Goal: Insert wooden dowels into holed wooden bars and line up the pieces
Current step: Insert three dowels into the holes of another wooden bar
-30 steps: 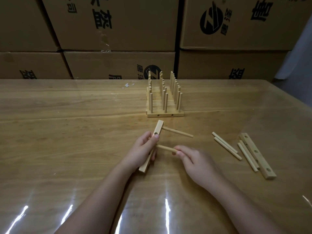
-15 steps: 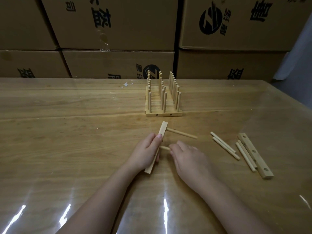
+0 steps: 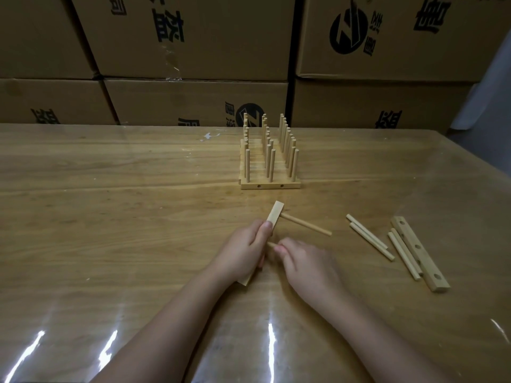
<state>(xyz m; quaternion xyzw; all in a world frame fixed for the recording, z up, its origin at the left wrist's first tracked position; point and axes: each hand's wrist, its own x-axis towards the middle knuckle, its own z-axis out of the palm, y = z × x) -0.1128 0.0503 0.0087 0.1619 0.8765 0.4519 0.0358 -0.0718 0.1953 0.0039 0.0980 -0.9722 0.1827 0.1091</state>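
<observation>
My left hand [image 3: 243, 251] grips a holed wooden bar [image 3: 274, 214] lying on its edge, angled away from me. One dowel [image 3: 307, 224] sticks out of the bar's far end toward the right. My right hand [image 3: 304, 262] pinches a second dowel [image 3: 271, 244] against the bar's middle; only a short stub shows between the hands. Further back stands a row of finished bars with upright dowels [image 3: 269, 161]. At the right lie several loose dowels [image 3: 369, 237] and a spare holed bar [image 3: 419, 254].
The glossy wooden table [image 3: 124, 217] carries bright light reflections near me. Stacked cardboard boxes [image 3: 193, 51] form a wall along its far edge. A small white scrap [image 3: 208, 136] lies at the back.
My right hand has moved left toward the bar, and the second dowel it holds now shows much less length. The bar has shifted slightly right and away.
</observation>
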